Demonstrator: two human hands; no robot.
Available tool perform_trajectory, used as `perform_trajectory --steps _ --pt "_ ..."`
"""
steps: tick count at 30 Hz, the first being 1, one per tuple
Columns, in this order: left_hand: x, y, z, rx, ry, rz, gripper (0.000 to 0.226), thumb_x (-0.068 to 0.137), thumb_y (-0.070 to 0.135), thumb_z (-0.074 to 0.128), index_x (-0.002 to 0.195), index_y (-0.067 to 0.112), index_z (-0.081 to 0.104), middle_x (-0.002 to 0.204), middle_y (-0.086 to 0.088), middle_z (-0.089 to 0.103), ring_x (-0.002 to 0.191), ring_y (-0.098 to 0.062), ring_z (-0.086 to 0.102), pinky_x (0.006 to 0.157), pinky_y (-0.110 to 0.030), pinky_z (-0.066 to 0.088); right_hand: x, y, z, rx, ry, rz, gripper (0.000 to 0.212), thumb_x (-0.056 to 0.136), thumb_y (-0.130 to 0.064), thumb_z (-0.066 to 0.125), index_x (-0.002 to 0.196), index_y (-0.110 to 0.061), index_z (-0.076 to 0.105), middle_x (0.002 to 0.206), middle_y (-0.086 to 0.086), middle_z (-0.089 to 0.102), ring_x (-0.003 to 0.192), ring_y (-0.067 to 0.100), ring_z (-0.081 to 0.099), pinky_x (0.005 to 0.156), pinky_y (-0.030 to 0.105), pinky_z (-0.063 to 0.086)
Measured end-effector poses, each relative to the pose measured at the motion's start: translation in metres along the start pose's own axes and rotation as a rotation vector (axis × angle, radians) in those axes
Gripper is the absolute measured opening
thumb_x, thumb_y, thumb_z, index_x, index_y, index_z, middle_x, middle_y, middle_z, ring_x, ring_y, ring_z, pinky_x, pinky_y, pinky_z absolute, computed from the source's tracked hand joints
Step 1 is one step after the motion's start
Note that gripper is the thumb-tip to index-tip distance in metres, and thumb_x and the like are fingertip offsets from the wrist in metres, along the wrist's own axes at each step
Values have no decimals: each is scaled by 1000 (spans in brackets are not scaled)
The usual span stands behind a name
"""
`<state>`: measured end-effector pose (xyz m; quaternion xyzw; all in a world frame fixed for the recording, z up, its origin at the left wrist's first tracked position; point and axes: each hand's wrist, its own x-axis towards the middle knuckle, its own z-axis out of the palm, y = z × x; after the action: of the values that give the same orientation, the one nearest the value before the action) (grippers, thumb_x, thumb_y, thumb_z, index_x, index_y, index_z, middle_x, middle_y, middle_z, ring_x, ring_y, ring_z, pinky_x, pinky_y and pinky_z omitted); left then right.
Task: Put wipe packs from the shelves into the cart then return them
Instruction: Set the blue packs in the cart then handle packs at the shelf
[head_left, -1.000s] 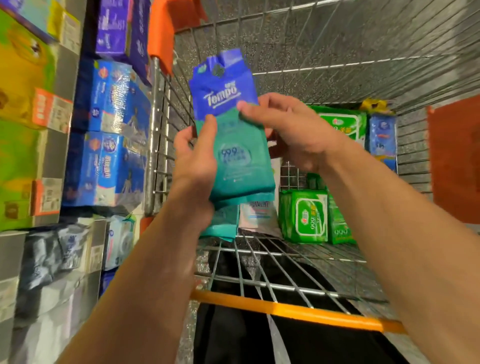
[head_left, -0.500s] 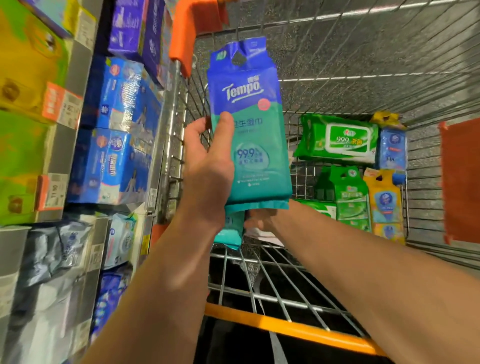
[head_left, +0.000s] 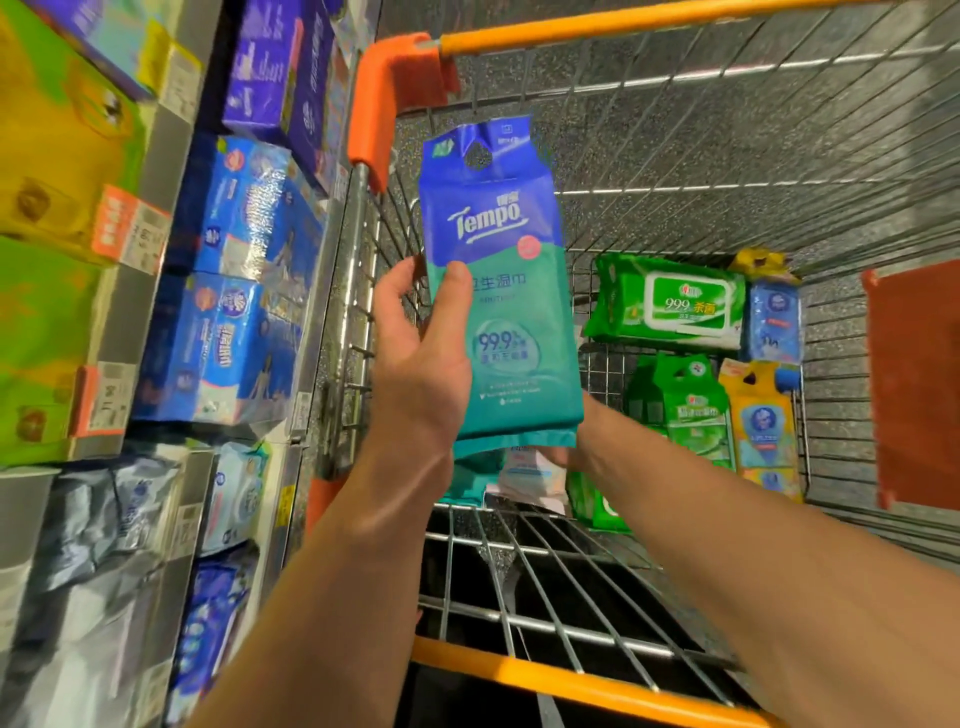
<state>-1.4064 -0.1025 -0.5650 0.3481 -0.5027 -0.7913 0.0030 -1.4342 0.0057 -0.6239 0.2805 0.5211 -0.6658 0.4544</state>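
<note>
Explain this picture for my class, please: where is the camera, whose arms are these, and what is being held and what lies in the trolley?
There is no machine here. A person wears one wide-angle camera on the head, so you look forward and down along their two bare arms.

The left hand grips a blue-and-teal Tempo wipe pack, held upright above the cart. The right hand reaches in under that pack; it is mostly hidden, so what it grips cannot be told.

In the wire cart lie more packs: a large green pack, a smaller green hanging pack, a yellow pack and a small blue pack.

On the left stand the shop shelves stacked with boxed tissues.
</note>
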Motion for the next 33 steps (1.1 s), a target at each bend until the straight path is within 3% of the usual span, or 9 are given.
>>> perform_trajectory --steps 3,4,8,12,15,18,20,24,33 --pt "-4 -2 0 -79 -14 -17 47 95 32 61 136 14 45 114 -18 72 105 -40 70 88 -63 54 -4 -25 -17 -31 -2 -25 35 90 -31 57 113 -9 71 107 13 75 101 32 71 93 49 56" --pt "-4 -3 0 -99 -17 -32 45 94 33 62 132 10 50 117 -20 71 108 -43 68 90 -68 51 -10 -34 -27 2 24 -18 37 92 -35 55 115 -11 71 109 13 75 103 33 70 95 49 54" --pt "-5 -2 1 -90 -41 -75 33 98 31 58 122 8 57 116 -18 72 108 -40 68 92 -68 50 -37 -59 -70 183 67 -99 32 97 -36 49 97 -16 74 91 9 77 73 25 75 65 38 62" --pt "-13 4 4 -44 -76 -54 26 102 27 52 122 12 56 111 -12 74 100 -32 72 87 -54 56 -57 -62 -80 214 9 -189 41 95 -38 49 78 -19 81 89 6 77 72 24 74 69 39 61" --pt "-14 4 5 -15 -65 -28 33 102 27 52 131 10 53 116 -11 73 105 -31 71 89 -53 56 -66 -65 -62 147 -49 -224 32 82 -36 58 100 -16 76 94 7 74 75 24 72 68 36 60" --pt "-15 5 3 -9 18 -18 54 95 38 62 142 16 46 121 -6 72 107 -26 71 93 -53 54 -64 -67 -50 132 -95 -305 52 76 -32 63 126 -17 61 102 5 73 83 23 72 71 37 61" --pt "-19 5 2 -37 55 -22 70 88 43 65 149 22 37 128 -5 69 111 -27 69 97 -57 51 -69 -69 -46 114 -133 -336 50 75 -31 62 124 -20 60 101 4 74 86 23 72 74 40 61" --pt "-39 7 3 -53 60 13 61 91 43 63 146 28 42 126 -1 70 113 -24 69 100 -56 50 -86 -73 -47 83 -152 -350 53 78 -29 63 130 -16 59 113 8 70 100 27 68 89 50 55" --pt "-111 31 -11 -111 52 145 45 85 40 69 129 38 58 119 4 73 110 -19 70 100 -50 51 -148 -62 -29 -43 -222 -368 91 47 -40 85 129 -12 60 116 19 71 94 37 72 80 54 57"
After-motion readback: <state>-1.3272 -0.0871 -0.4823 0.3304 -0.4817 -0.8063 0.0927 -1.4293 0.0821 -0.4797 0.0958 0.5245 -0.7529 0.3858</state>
